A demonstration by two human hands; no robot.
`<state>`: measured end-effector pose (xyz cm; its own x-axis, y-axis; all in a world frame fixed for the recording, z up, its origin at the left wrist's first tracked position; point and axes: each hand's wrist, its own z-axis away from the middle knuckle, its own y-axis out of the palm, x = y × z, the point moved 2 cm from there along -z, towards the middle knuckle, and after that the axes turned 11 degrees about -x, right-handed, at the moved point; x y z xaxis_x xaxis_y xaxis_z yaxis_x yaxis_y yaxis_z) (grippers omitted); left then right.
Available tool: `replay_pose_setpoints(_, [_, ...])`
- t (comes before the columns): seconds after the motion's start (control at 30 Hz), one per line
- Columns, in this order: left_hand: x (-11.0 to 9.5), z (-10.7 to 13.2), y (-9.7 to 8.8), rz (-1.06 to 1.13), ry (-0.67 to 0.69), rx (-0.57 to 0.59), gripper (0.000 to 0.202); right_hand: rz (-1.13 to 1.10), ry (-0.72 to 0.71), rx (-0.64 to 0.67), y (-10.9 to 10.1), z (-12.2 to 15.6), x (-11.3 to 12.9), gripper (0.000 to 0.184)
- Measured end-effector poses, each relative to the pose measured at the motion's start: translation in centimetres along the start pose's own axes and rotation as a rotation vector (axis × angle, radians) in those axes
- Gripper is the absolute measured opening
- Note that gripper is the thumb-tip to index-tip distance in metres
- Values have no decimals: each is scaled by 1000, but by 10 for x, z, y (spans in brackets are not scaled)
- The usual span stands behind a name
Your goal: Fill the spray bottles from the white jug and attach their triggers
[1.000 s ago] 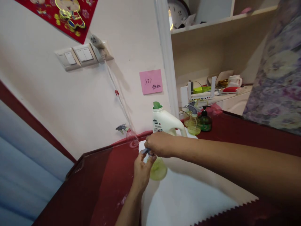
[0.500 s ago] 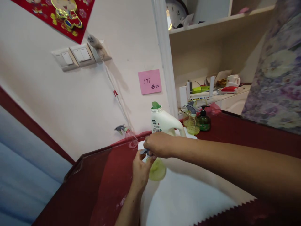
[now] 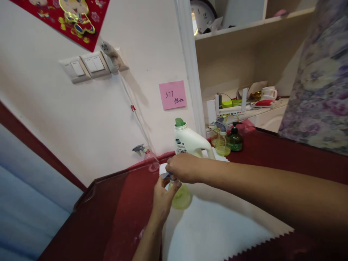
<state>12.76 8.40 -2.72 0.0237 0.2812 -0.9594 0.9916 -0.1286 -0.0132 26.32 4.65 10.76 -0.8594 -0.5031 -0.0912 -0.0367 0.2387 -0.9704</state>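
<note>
Green-yellow plastic: the small spray bottle (image 3: 181, 195) stands on the white cloth (image 3: 217, 224), just in front of the white jug (image 3: 190, 141).
My right hand (image 3: 182, 167): fingers together, clamped over the grey spray head (image 3: 166, 175) at the bottle's top.
My left hand (image 3: 162, 197): fingers closed on the bottle's neck from below, steadying it.
Doing it well: I judge the body should stay upright and pinned while only the head turns, so nothing spills on the cloth.
Behind the jug: a second green sprayer (image 3: 221, 139) and a dark pump bottle (image 3: 235, 138) on the red counter (image 3: 272, 148).
Left of the jug: a clear sprayer (image 3: 148, 157) against the wall, near enough to knock.
Above the jug: a pink note (image 3: 173, 95).
</note>
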Motion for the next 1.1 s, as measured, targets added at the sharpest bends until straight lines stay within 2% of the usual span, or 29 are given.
replay_pose_setpoints(0.1, [1,0,0,-21,24,-16,43,-2,-5,-15,1,0,-1,19])
replay_pose_setpoints(0.23, [3,-1,-5,-32,21,23,40,-12,-12,-44,0,2,-2,19])
replay_pose_setpoints(0.53, [-2,0,-6,-47,-16,101,48,-37,-8,-136,8,2,-5,14])
replay_pose_setpoints(0.6, [-5,0,-4,-48,-11,110,47,-75,-6,-193,8,5,-6,14])
replay_pose_setpoints(0.67, [-7,0,-5,-50,-9,114,44,-138,7,-288,6,15,-6,23])
replay_pose_setpoints(0.77, [-9,1,-7,-41,-17,126,42,-267,108,-462,10,44,-3,38])
replay_pose_setpoints(0.83, [-9,1,-9,-27,-33,141,41,-370,234,-523,24,69,1,29])
replay_pose_setpoints(0.97, [-8,0,-15,34,-82,142,38,-579,520,-468,76,104,7,17])
replay_pose_setpoints(1.0, [-8,0,-17,52,-85,132,38,-624,574,-451,89,105,8,24])
replay_pose_setpoints(1.1, [-6,-3,-25,87,-107,10,45,-766,631,-420,123,89,11,85])
